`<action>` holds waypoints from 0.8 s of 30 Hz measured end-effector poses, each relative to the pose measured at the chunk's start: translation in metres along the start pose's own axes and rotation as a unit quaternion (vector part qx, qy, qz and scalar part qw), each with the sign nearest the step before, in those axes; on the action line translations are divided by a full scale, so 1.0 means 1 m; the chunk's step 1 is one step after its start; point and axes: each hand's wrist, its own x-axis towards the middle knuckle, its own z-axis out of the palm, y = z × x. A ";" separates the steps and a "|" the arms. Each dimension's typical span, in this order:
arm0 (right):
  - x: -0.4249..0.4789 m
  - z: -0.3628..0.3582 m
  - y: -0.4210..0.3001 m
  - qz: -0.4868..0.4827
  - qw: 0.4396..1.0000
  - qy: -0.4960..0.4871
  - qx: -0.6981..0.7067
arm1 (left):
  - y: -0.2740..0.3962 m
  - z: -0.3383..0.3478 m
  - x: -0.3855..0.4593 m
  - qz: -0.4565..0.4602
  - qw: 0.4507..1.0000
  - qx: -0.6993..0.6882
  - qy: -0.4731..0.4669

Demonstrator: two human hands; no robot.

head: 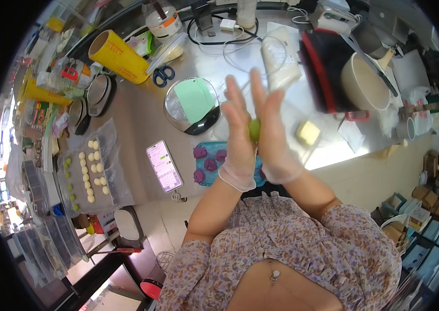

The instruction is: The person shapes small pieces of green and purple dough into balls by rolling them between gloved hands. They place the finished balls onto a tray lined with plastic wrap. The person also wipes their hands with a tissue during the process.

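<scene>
A small green dough ball (255, 130) is pressed between my two palms. My left hand (238, 136) and my right hand (274, 136), both in clear thin gloves, are raised over the metal table with fingers extended away from me. Partly hidden under my left wrist sits a teal tray (204, 151) with several purple lumps (210, 165) in it. A kitchen scale (196, 128) stands just beyond, with a mint-green scraper (194, 99) on its pan. Off to the left, rows of cream balls (85, 170) and green balls (66, 175) lie on a plastic sheet (116, 186).
A phone (164, 166) with a lit screen lies left of the tray. Blue scissors (163, 76) and a yellow tube (116, 56) are farther back. To the right are a yellow block (308, 133), a bag of white material (279, 58) and a cream pot (363, 83) beside a black-and-red cooktop (318, 74).
</scene>
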 end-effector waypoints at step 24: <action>0.002 -0.006 0.001 -0.026 0.998 -0.050 -0.015 | 0.020 -0.004 0.011 -0.008 0.994 -0.083 -0.077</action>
